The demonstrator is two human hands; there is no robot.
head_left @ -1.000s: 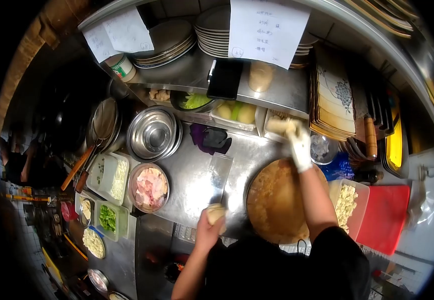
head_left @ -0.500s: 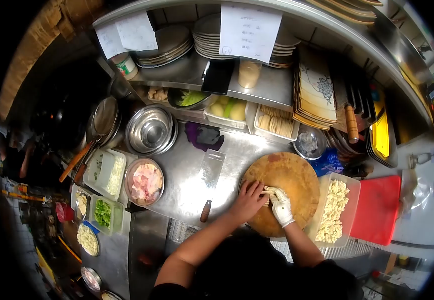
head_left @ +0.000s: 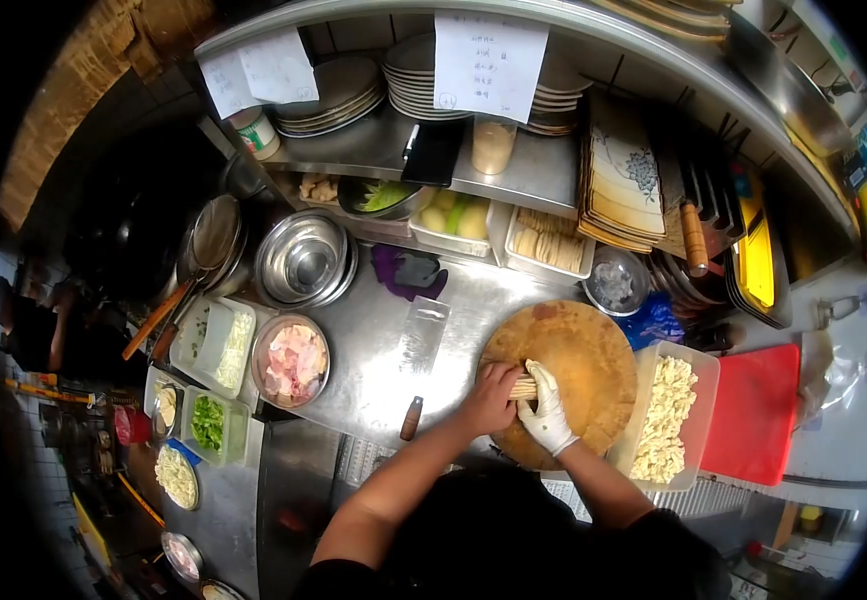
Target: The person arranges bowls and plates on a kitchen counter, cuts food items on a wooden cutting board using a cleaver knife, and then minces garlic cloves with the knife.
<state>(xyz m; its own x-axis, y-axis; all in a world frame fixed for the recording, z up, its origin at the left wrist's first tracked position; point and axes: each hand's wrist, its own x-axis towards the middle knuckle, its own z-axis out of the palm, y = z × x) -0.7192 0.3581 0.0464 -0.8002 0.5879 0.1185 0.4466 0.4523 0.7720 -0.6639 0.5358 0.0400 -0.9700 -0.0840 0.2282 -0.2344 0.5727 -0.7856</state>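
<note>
On the round wooden chopping board [head_left: 584,350], a small stack of pale flat pieces [head_left: 524,387] lies between my two hands. My bare left hand [head_left: 494,398] grips the left end of the stack. My right hand [head_left: 548,412], in a white glove, holds its right side, with the thumb and fingers around it. A cleaver [head_left: 422,345] lies flat on the steel counter [head_left: 359,345], left of the board, its wooden handle toward me. Just right of the board stands a clear tub of pale chopped pieces [head_left: 666,420].
Behind the board are a white tray of pale slices [head_left: 551,243] and a metal bowl [head_left: 617,282]. A red board [head_left: 754,415] lies at the right. To the left stand a bowl of raw meat [head_left: 292,362], nested steel bowls [head_left: 304,260] and a tub of greens [head_left: 210,424].
My left hand has let go of the cleaver, now on the counter. My gloved right hand has come from the back tray to the board with pale pieces, and both hands have closed round them.
</note>
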